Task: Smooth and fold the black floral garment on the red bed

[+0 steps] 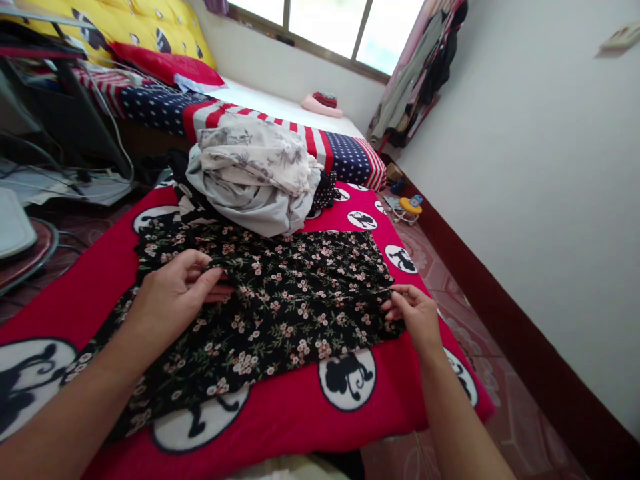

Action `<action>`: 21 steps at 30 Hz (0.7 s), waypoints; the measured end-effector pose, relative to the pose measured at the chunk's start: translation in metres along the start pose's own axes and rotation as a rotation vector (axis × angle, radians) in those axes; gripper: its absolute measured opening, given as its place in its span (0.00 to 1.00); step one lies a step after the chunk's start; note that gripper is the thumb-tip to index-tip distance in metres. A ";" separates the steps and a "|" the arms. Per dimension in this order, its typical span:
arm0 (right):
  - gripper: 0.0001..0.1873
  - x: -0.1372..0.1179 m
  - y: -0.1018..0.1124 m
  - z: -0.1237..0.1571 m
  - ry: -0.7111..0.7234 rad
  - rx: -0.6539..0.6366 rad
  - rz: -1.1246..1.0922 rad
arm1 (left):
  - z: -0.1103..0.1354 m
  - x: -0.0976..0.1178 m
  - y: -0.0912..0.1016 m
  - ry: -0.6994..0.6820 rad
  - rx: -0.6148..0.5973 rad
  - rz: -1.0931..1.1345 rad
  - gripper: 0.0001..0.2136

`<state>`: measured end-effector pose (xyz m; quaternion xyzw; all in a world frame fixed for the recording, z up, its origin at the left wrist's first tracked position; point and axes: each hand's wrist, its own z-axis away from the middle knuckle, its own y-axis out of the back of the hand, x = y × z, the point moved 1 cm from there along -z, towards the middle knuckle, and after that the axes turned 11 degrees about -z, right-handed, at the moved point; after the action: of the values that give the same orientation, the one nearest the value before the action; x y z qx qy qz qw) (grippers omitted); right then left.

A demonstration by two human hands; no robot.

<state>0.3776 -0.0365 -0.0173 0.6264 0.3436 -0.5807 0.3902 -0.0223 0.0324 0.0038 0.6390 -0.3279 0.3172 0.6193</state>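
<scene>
A black garment with small pink flowers lies spread flat on a red blanket with black-and-white round figures. My left hand rests on the garment's left part, its fingers bent and pinching a fold of the cloth. My right hand pinches the garment's right edge between thumb and fingers. Both forearms reach in from the bottom of the view.
A heap of grey and floral laundry sits just beyond the garment. Behind it lies a stars-and-stripes mattress with a red pillow. A white wall runs along the right, clothes hang by the window, cables and a stand are at the left.
</scene>
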 end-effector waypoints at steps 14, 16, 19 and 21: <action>0.10 0.029 -0.044 0.031 0.393 -0.157 0.365 | 0.032 -0.006 -0.069 -0.447 0.145 -0.392 0.25; 0.09 0.028 -0.047 0.038 0.458 -0.273 0.381 | 0.045 -0.010 -0.086 -0.560 0.070 -0.416 0.23; 0.09 0.027 -0.032 0.026 0.492 -0.129 0.354 | 0.054 -0.020 -0.105 -0.679 -0.044 -0.547 0.19; 0.11 0.027 -0.012 0.003 0.453 0.070 0.343 | 0.055 -0.025 -0.112 -0.717 -0.045 -0.648 0.19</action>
<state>0.3679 -0.0348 -0.0451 0.8023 0.2906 -0.3630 0.3742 0.0539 -0.0202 -0.0835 0.7638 -0.3113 -0.1395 0.5480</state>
